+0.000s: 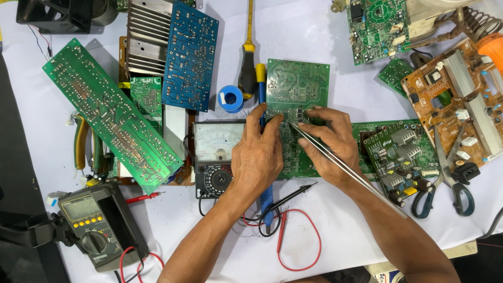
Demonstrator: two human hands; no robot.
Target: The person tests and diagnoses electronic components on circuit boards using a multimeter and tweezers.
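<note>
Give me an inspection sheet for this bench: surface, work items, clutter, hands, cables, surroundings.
Surface: white table cover, crowded with electronics.
Job's things: green circuit board, solder side up; tweezers tip on it; blue-handled tool along its left edge.
Clutter: analog meter, digital multimeter, blue board, long green board, heatsink, solder spool, scissors, orange-brown board.
Grippers: left hand presses the board and grips the blue-handled tool; right hand holds the tweezers.
Cables: red and black probe leads looped near the front edge.
Surroundings: black fan at the top left.
</note>
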